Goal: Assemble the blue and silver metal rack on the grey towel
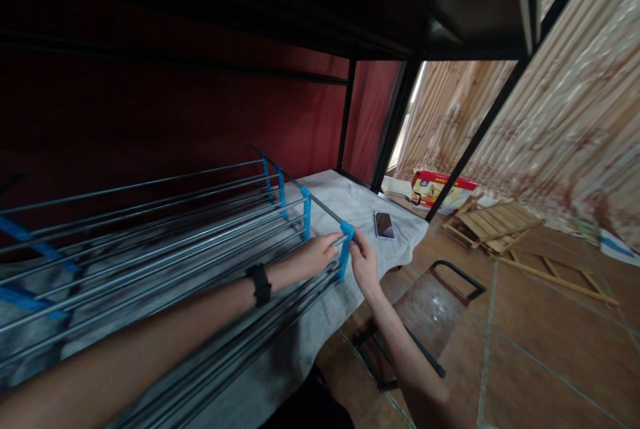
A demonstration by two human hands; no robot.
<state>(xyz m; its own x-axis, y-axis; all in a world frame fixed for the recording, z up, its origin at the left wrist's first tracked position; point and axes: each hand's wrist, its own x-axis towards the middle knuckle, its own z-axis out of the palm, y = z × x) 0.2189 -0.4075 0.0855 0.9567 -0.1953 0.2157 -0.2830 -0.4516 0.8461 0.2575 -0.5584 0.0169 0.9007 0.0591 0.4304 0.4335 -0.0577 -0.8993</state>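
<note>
A rack of grey metal rods [200,229] with blue plastic connectors lies across the grey cloth-covered surface, running from the left edge toward the middle. My left hand [320,254], with a black watch on the wrist, closes around a rod end beside the near corner connector [345,249]. On the connector's other side, my right hand [363,262] grips that blue piece, its thumb and fingers pressed near the top. Part of the right fingers is hidden behind the connector.
A phone [384,225] lies on the grey cloth [325,182]. Black frame posts [400,122] rise at the far end, under a dark overhead panel. A chair or stool [425,309], wooden slatted pieces [500,225] and a red-yellow box [443,190] stand on the tiled floor.
</note>
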